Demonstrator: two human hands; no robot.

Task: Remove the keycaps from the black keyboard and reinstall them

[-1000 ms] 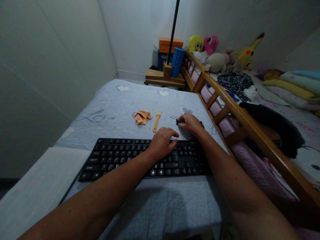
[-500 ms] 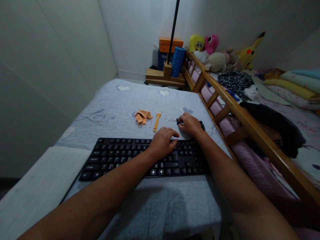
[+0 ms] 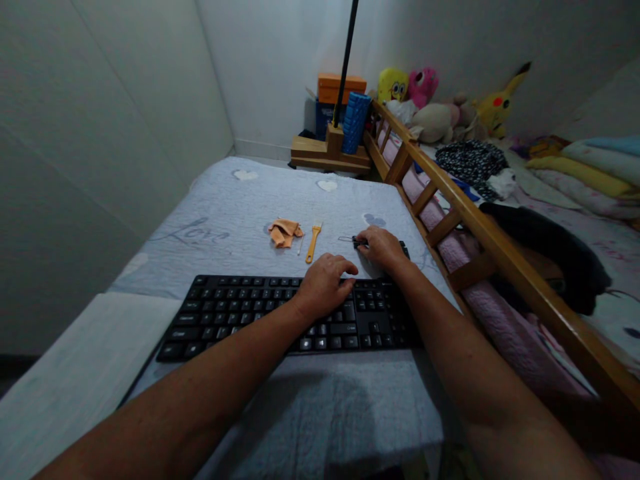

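A black keyboard (image 3: 240, 313) lies across the bed in front of me. My left hand (image 3: 325, 283) rests over its upper right part, thumb and forefinger spread apart with nothing visible between them. Beyond the keyboard's right end, my right hand (image 3: 379, 247) is lowered to the bedcover, fingers closed around the black end of a wire keycap puller (image 3: 346, 239). Its thin loop points left. Small black pieces (image 3: 405, 250), perhaps keycaps, show behind that hand, mostly hidden. A yellow brush (image 3: 313, 243), a cotton swab (image 3: 301, 245) and an orange cloth (image 3: 285, 233) lie left of it.
The pale blue bedcover (image 3: 240, 207) carries everything. A wooden bed rail (image 3: 450, 193) runs close along the right, with soft toys and bedding behind it. At the left front is a white surface (image 3: 95, 353). A wooden stand (image 3: 325, 157) with a black pole is at the far end.
Almost nothing differs. The wire loop by my right hand has shifted very slightly, and both hands keep their places.
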